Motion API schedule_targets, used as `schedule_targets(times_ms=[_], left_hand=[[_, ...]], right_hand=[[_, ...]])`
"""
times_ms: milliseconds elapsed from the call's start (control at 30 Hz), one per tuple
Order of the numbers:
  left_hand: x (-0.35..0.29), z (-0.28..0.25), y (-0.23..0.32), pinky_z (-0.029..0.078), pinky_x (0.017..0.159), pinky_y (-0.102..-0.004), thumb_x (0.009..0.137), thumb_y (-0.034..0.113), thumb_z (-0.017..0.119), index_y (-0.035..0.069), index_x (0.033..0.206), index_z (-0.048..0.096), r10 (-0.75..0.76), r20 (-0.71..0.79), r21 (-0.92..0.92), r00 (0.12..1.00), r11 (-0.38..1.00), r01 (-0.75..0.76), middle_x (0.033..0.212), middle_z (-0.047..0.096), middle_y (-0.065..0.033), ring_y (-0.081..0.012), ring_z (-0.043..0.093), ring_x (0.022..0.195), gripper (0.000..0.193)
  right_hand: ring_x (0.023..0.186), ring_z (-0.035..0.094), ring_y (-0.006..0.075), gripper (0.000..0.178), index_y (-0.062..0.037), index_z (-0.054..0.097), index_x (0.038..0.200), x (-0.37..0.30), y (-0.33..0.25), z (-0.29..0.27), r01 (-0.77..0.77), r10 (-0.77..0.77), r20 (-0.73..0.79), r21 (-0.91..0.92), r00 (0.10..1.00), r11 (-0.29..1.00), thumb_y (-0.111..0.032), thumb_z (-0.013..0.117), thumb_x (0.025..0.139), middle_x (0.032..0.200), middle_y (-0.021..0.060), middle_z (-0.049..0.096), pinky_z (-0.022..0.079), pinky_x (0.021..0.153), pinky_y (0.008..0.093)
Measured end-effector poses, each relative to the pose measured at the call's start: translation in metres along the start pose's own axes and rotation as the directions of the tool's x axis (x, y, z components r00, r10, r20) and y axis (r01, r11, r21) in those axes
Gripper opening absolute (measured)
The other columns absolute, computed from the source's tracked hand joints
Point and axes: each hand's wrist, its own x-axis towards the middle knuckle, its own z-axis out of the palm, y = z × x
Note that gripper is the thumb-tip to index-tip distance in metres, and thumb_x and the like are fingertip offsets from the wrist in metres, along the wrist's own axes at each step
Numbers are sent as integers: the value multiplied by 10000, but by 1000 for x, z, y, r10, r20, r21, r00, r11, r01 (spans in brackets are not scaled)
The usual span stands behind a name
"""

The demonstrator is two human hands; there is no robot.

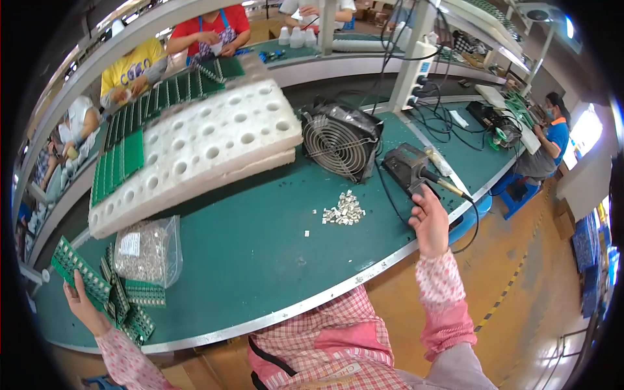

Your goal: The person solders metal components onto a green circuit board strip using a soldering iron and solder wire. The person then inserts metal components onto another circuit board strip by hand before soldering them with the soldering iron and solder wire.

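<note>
At the left end of the bench my left hand (86, 307) grips a green circuit board (79, 268) by its lower edge, tilted up, with rows of small parts on it. Several more circuit boards (138, 323) lie in a loose pile beside that hand. Near the right edge, my right hand (430, 224) is palm up with its fingers apart and nothing in it. Just beyond its fingertips a soldering iron (448, 186) rests in a black stand (406, 168). Small white connectors (344, 209) lie heaped at mid-bench.
A clear bag of small parts (148, 252) lies by the boards. Behind it, white foam slabs (208, 140) carry green boards (162, 97). A black fan (342, 140) stands at the back centre. Cables (442, 117) hang near a power strip (416, 71). Other people sit across and at right.
</note>
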Motion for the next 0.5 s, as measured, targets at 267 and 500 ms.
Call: schedule_targets(times_ms=[267, 500], left_hand=[[-174, 157, 87, 440, 891, -279, 810, -70, 634, -23, 1149, 567, -115, 726, -170, 678, 925, 339, 1094, 610, -59, -143, 566, 985, 348], [-202, 230, 47, 465, 901, -290, 831, -44, 629, -16, 1203, 507, -232, 883, -176, 409, 644, 744, 1124, 600, -82, -148, 586, 1003, 393]], right_hand=[[807, 612, 213, 195, -82, 663, 970, -51, 61, 84, 799, -236, 763, -579, 601, 163, -106, 699, 780, 903, 70, 629, 513, 662, 288], [725, 573, 185, 137, -109, 670, 825, -44, 92, 101, 906, -269, 926, -334, 264, -259, -144, 741, 713, 796, 13, 604, 498, 615, 307]])
